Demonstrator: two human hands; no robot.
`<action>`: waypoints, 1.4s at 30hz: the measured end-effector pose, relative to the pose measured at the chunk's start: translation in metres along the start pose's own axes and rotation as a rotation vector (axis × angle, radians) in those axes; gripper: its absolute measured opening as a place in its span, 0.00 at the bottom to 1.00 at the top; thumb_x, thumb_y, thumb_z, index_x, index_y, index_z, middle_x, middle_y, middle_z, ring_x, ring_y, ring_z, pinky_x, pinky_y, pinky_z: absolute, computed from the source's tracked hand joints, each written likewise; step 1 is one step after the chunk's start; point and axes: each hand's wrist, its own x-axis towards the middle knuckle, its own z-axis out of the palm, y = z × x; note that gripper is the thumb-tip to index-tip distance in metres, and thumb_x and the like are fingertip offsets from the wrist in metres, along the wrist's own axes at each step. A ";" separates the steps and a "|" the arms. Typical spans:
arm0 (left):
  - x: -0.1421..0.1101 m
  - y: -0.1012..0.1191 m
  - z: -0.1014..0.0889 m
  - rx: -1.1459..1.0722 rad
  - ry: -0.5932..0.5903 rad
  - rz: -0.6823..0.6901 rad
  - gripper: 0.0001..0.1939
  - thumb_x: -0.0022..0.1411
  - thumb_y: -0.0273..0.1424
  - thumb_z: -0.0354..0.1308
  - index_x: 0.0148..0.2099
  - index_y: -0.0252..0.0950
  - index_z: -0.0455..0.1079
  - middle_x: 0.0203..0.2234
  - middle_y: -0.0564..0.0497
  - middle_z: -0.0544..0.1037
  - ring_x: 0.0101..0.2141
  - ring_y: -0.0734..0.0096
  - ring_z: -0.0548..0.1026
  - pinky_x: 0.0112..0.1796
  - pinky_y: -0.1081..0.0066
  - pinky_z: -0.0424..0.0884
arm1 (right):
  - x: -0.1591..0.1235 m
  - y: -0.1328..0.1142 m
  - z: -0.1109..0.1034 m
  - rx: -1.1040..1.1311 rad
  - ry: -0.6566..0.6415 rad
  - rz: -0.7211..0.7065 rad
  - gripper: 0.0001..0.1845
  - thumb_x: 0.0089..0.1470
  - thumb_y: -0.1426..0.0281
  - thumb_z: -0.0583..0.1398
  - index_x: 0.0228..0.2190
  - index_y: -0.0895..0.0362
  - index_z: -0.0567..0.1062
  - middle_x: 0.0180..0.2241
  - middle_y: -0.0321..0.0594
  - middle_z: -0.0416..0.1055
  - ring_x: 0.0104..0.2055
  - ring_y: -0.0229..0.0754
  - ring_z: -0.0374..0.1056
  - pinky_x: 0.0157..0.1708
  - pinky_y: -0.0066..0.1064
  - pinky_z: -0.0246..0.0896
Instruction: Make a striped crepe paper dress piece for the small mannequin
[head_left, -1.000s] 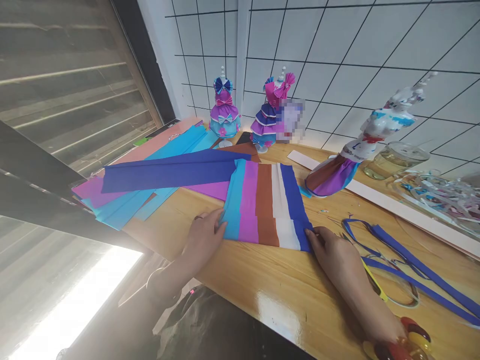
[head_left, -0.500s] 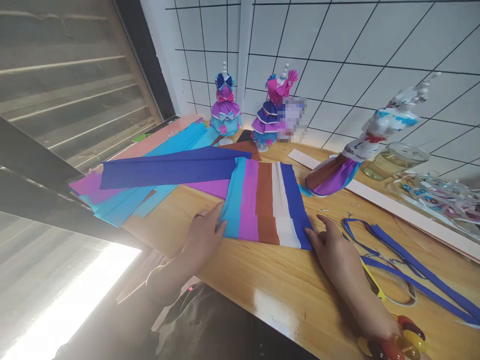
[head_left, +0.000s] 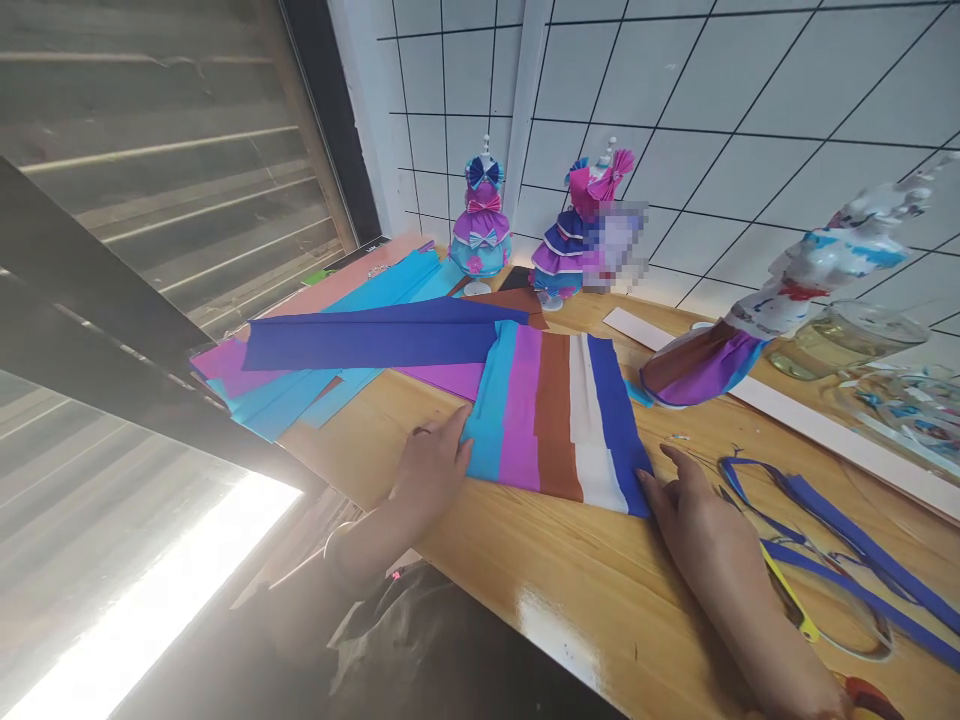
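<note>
A striped crepe paper panel (head_left: 559,420) lies flat on the wooden table, with bands of light blue, purple, brown, white and dark blue. My left hand (head_left: 431,460) rests at its light blue edge, thumb and index finger apart. At the near corner of the dark blue band is my right hand (head_left: 697,520). Its thumb touches the paper while the index finger stretches away from it; the other fingers are mostly hidden. Behind the panel, a long dark blue crepe paper strip (head_left: 360,340) lies over light blue and purple sheets.
Two small dress forms (head_left: 480,225) in ruffled paper dresses stand by the tiled wall. A third form (head_left: 795,285), partly covered, leans at right beside a clear container (head_left: 847,340). Yellow-handled scissors (head_left: 791,595) and narrow blue strips (head_left: 877,535) lie right of my right hand.
My view has turned slightly left, so the whole scene sits farther right in the picture. Both hands stay at the same edges of the striped panel, which lies as before.
</note>
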 end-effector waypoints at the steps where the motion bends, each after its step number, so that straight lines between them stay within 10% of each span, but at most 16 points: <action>1: 0.000 0.001 -0.001 0.012 -0.004 -0.007 0.23 0.65 0.33 0.45 0.61 0.36 0.56 0.31 0.47 0.75 0.37 0.59 0.72 0.39 0.65 0.64 | 0.000 -0.001 0.000 -0.017 0.000 0.004 0.29 0.59 0.56 0.47 0.55 0.61 0.62 0.24 0.44 0.76 0.26 0.51 0.73 0.23 0.36 0.62; 16: -0.002 -0.004 0.005 0.026 0.059 0.083 0.21 0.66 0.31 0.44 0.60 0.36 0.58 0.30 0.48 0.75 0.38 0.60 0.71 0.40 0.64 0.64 | -0.003 0.000 -0.002 -0.162 -0.027 0.010 0.26 0.60 0.55 0.48 0.54 0.57 0.63 0.28 0.41 0.77 0.29 0.52 0.74 0.26 0.38 0.62; 22: -0.006 -0.005 0.006 -0.061 0.233 0.361 0.18 0.65 0.30 0.45 0.55 0.36 0.64 0.44 0.44 0.72 0.47 0.60 0.66 0.48 0.59 0.62 | -0.001 0.004 0.001 -0.130 -0.004 -0.028 0.27 0.60 0.56 0.48 0.54 0.58 0.63 0.28 0.42 0.78 0.30 0.51 0.74 0.26 0.37 0.63; 30: 0.046 0.012 -0.030 -0.290 -0.130 0.539 0.23 0.63 0.38 0.50 0.58 0.35 0.61 0.51 0.43 0.70 0.52 0.60 0.65 0.52 0.60 0.60 | -0.002 0.008 0.003 -0.096 0.033 -0.062 0.26 0.58 0.55 0.51 0.53 0.57 0.65 0.28 0.42 0.78 0.28 0.51 0.74 0.26 0.37 0.64; 35: 0.082 0.020 -0.021 -0.455 -0.446 0.553 0.21 0.63 0.42 0.48 0.51 0.34 0.70 0.41 0.47 0.77 0.38 0.68 0.73 0.36 0.72 0.66 | -0.003 0.006 0.000 -0.054 -0.009 -0.047 0.25 0.60 0.56 0.49 0.52 0.57 0.65 0.29 0.41 0.78 0.30 0.51 0.74 0.27 0.37 0.64; 42: 0.079 0.011 -0.013 -0.453 -0.484 0.449 0.18 0.58 0.41 0.55 0.45 0.34 0.73 0.38 0.49 0.78 0.36 0.71 0.74 0.32 0.75 0.64 | -0.003 0.007 0.001 -0.057 0.013 -0.067 0.24 0.59 0.57 0.50 0.51 0.57 0.66 0.28 0.39 0.78 0.28 0.50 0.74 0.27 0.37 0.65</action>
